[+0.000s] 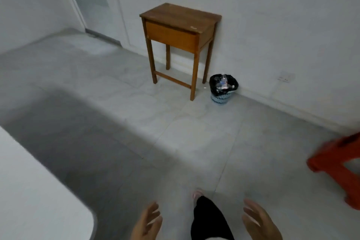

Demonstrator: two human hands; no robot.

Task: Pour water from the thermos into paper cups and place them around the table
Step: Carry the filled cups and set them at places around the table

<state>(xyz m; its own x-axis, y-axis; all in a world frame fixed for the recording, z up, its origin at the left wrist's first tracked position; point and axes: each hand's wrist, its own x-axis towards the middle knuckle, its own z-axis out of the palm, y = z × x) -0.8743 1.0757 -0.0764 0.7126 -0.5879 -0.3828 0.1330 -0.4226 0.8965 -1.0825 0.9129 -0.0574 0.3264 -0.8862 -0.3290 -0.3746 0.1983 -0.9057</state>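
Thermos and paper cups were nowhere in the head view, so where they stood could not be told. Judging from the task alone, a filled thermos would be heavy, rigid and smooth-sided, best taken round the body or by a handle if it had one, and tipped slowly. Paper cups would be light and soft-walled; a firm squeeze would buckle them and spill the water, so a loose grip round the upper half, kept upright, would suit, and a full one would want a level carry.

Both hands were low at the bottom edge of the view, palms turned toward each other. The left hand [149, 222] had its fingers spread and loosely straight, and it held nothing. The right hand [260, 221] was likewise relaxed, fingers slightly curved and apart, and it too was empty. Between the hands showed a leg [209, 218] in dark cloth with a foot [197, 194] just beyond it, blurred.

To the left of the left hand lay the rounded corner of a white table [39, 191], bare where it showed. Well ahead of both hands a wooden stand [180, 25] stood against the wall, a small bin [223, 88] with a black liner just beside its leg. Off to the right of the right hand was a red stool [337, 163], blurred.
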